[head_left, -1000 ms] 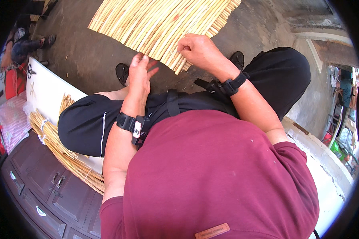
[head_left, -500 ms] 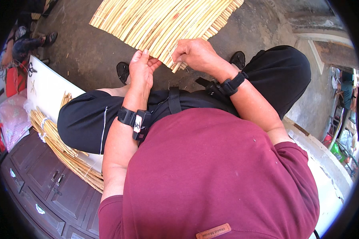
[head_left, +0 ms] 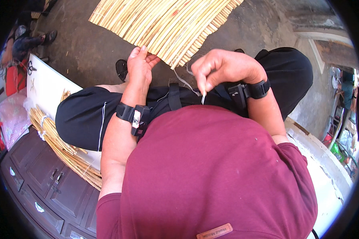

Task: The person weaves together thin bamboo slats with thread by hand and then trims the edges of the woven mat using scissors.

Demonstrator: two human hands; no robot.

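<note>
From my far end of the link I look past the red shirt [head_left: 219,171] at 6 o'clock. Between 8 and 9 o'clock, beside the left knee, a bundle of sticks [head_left: 70,153] lies on a white board [head_left: 54,79]. Toward 1 o'clock the right hand [head_left: 227,69] pinches a pale string [head_left: 204,98], which runs to the near corner of the stick mat [head_left: 159,32]. At 11 the left hand [head_left: 139,67] grasps the mat's near edge; the mat spreads at 12. Scissors [head_left: 31,68] lie farther along the board, before another person's shoe [head_left: 50,38] at 10
</note>
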